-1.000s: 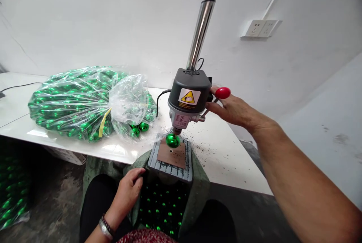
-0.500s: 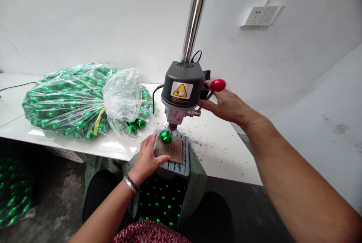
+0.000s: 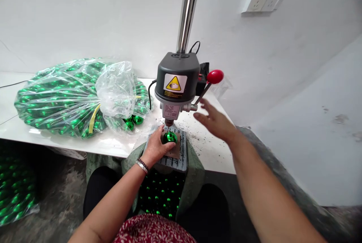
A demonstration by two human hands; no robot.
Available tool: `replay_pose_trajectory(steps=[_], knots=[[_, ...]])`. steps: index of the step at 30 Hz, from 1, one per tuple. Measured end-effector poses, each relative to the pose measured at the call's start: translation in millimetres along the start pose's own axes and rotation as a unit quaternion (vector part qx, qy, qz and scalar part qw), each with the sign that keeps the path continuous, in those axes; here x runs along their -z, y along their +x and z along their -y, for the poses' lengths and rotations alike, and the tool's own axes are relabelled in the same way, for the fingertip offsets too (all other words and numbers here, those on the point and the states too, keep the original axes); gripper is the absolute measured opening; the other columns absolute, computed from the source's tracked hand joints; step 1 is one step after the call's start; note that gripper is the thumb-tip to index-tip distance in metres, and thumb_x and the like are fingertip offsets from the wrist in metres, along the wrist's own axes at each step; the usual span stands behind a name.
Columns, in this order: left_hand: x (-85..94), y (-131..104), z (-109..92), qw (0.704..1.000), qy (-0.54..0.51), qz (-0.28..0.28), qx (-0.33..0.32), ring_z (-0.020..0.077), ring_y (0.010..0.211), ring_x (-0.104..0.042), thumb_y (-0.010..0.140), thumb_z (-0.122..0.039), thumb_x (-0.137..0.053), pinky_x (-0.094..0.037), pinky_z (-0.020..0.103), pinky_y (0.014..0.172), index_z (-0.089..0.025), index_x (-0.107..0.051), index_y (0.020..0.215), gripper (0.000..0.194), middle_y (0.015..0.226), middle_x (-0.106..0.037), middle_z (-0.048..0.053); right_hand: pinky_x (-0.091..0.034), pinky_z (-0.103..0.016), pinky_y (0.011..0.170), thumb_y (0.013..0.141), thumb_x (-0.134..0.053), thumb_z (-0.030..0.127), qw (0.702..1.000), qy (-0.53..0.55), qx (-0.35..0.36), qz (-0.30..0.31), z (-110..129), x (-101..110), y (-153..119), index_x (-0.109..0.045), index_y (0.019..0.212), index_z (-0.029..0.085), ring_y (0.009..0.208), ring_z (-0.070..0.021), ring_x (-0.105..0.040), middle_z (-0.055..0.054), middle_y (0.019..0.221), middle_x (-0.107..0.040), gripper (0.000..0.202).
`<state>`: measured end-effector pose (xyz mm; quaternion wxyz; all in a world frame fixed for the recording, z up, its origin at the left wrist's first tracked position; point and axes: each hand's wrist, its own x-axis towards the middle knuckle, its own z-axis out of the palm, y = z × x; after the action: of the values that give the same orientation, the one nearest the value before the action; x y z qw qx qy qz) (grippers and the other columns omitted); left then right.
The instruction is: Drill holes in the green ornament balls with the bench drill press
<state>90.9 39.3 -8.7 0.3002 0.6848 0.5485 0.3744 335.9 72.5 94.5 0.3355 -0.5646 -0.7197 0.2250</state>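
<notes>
A shiny green ball [image 3: 170, 137] sits on the brown pad on the drill press base [image 3: 183, 160], just under the chuck. My left hand [image 3: 157, 144] curls round its left side, thumb in front and fingers behind, closed on it. To the right of the drill press [image 3: 177, 77], my right hand [image 3: 217, 120] hovers in the air with fingers apart and nothing in it. It is just below the red-knobbed feed lever [image 3: 215, 76] and seems not to touch it.
On the white table [image 3: 215, 156], a clear plastic bag [image 3: 59, 97] full of green balls lies at left, with a few loose balls [image 3: 137, 119] by its mouth. Dark shavings are scattered round the base. More green balls [image 3: 160, 194] fill a sack between my knees.
My left hand has moved in and closed on the ball, which now sits on the pad's middle. My right hand has left the lever area and dropped lower, opening.
</notes>
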Motion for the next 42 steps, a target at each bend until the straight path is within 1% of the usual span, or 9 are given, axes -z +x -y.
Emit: replay_pose_trajectory(steps=[3, 6, 10, 14, 18, 25, 34, 37, 42], knots=[[-3.4, -1.4, 3.8, 1.0, 0.024, 0.004, 0.005, 0.0333, 0.137, -0.062, 0.075, -0.023, -0.086, -0.048, 0.05, 0.118, -0.018, -0.058, 0.144, 0.075, 0.146, -0.067, 0.016, -0.063, -0.057, 0.103, 0.09, -0.06, 0.072, 0.997, 0.015, -0.046, 0.064, -21.0, -47.5, -26.1, -0.056, 0.155, 0.026, 0.126, -0.0355, -0.072, -0.017, 0.15, -0.065, 0.079], [-2.6, -3.2, 5.6, 0.997, 0.06, 0.043, -0.025, 0.0339, 0.129, -0.067, 0.079, -0.023, -0.081, -0.05, 0.05, 0.114, -0.017, -0.064, 0.137, 0.061, 0.136, -0.073, 0.016, -0.054, -0.056, 0.118, 0.082, -0.076, 0.052, 0.996, 0.022, -0.015, 0.084, -26.3, -91.1, -45.7, -0.064, 0.146, 0.032, 0.138, -0.033, -0.065, -0.008, 0.152, -0.065, 0.068], [2.5, -18.0, 8.5, 0.995, 0.068, 0.061, -0.042, 0.0333, 0.122, -0.07, 0.084, -0.021, -0.075, -0.05, 0.054, 0.113, -0.019, -0.066, 0.138, 0.055, 0.128, -0.077, 0.014, -0.051, -0.058, 0.122, 0.088, -0.069, 0.041, 0.998, 0.028, 0.003, 0.058, -23.0, -124.2, -65.4, -0.061, 0.148, 0.032, 0.142, -0.0312, -0.063, -0.007, 0.154, -0.063, 0.062], [11.1, -51.9, 8.2, 0.997, 0.02, 0.058, -0.053, 0.0344, 0.129, -0.067, 0.083, -0.019, -0.073, -0.046, 0.059, 0.119, -0.019, -0.062, 0.145, 0.062, 0.136, -0.074, 0.016, -0.053, -0.057, 0.119, 0.088, -0.071, 0.052, 0.999, 0.033, 0.005, 0.025, -15.2, -130.4, -90.6, -0.061, 0.147, 0.028, 0.138, -0.0323, -0.065, -0.011, 0.147, -0.067, 0.065], [21.4, -89.2, 2.6, 0.989, -0.128, 0.056, -0.042, 0.0335, 0.142, -0.06, 0.09, -0.037, -0.075, -0.045, 0.052, 0.124, -0.02, -0.058, 0.15, 0.065, 0.152, -0.064, 0.017, -0.056, -0.048, 0.117, 0.087, -0.073, 0.062, 0.997, 0.06, 0.044, 0.001, 2.6, -125.9, -119.0, -0.063, 0.146, 0.028, 0.134, -0.0287, -0.067, -0.011, 0.144, -0.069, 0.069], [27.7, -124.7, 4.1, 0.917, -0.377, 0.107, 0.079, 0.034, 0.135, -0.063, 0.078, -0.05, -0.089, -0.047, 0.051, 0.121, -0.022, -0.053, 0.154, 0.089, 0.149, -0.065, 0.013, -0.056, -0.042, 0.118, 0.088, -0.074, 0.059, 0.99, 0.125, 0.068, 0.007, 29.9, -127.9, -153.1, -0.067, 0.143, 0.027, 0.136, -0.0266, -0.066, -0.011, 0.145, -0.069, 0.063], [51.3, -144.0, -4.1, 0.884, -0.428, 0.172, 0.078, 0.0359, 0.146, -0.054, 0.08, -0.047, -0.087, -0.039, 0.05, 0.127, -0.021, -0.044, 0.164, 0.098, 0.161, -0.056, 0.014, -0.048, -0.043, 0.126, 0.092, -0.073, 0.047, 0.953, 0.301, 0.011, 0.032, 25.0, -149.9, -191.4, -0.066, 0.139, 0.032, 0.147, -0.0231, -0.058, -0.007, 0.159, -0.058, 0.05], [51.5, -144.8, -10.8, 0.895, -0.408, 0.151, 0.098, 0.0375, 0.146, -0.054, 0.081, -0.051, -0.085, -0.037, 0.052, 0.128, -0.017, -0.045, 0.163, 0.097, 0.158, -0.058, 0.016, -0.049, -0.04, 0.124, 0.095, -0.071, 0.041, 0.939, 0.342, 0.017, 0.015, 21.7, -156.0, -198.0, -0.068, 0.131, 0.034, 0.148, -0.0203, -0.057, -0.006, 0.159, -0.058, 0.037], [45.6, -148.2, -12.9, 0.917, -0.371, 0.129, 0.069, 0.037, 0.148, -0.052, 0.076, -0.042, -0.09, -0.037, 0.051, 0.129, -0.022, -0.051, 0.159, 0.094, 0.161, -0.055, 0.015, -0.053, -0.032, 0.119, 0.093, -0.074, 0.031, 0.922, 0.384, 0.049, -0.004, 25.9, -155.2, -204.9, -0.062, 0.139, 0.037, 0.142, -0.0177, -0.063, -0.005, 0.157, -0.06, 0.047]])
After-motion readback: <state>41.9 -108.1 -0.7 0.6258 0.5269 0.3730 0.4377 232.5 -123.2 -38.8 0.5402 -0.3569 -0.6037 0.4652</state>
